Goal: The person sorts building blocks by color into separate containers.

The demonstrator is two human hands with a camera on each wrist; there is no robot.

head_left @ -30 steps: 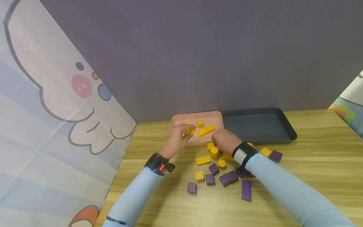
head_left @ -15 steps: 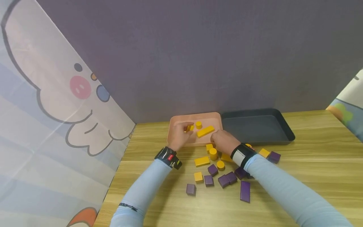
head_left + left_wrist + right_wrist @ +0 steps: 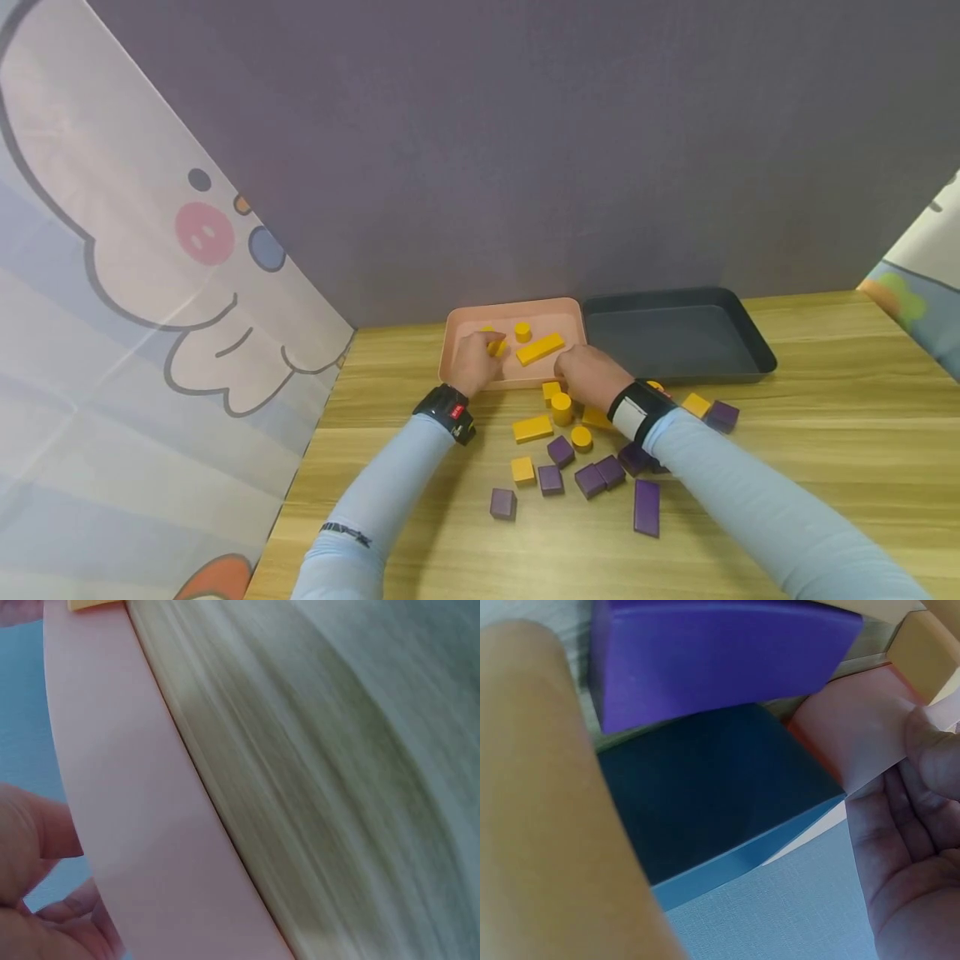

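The fingers of my left hand [image 3: 472, 365] are bent, forefinger and thumb only a little apart, pinching a yellow block [image 3: 497, 348] inside the pink tray [image 3: 551, 319], toward its left side. My right hand [image 3: 592, 373] has the tray by its near right corner, thumb against the outside of the wall, the other fingers bent behind it. Beside the block, a short yellow cylinder [image 3: 522, 332] stands and a long yellow bar [image 3: 540, 349] lies at a slant. The dark tray [image 3: 675, 333] sits just to the right. In front, on the wooden table [image 3: 397, 375], are scattered yellow pieces [image 3: 532, 429], purple cubes [image 3: 503, 504] and a long purple block [image 3: 647, 508].
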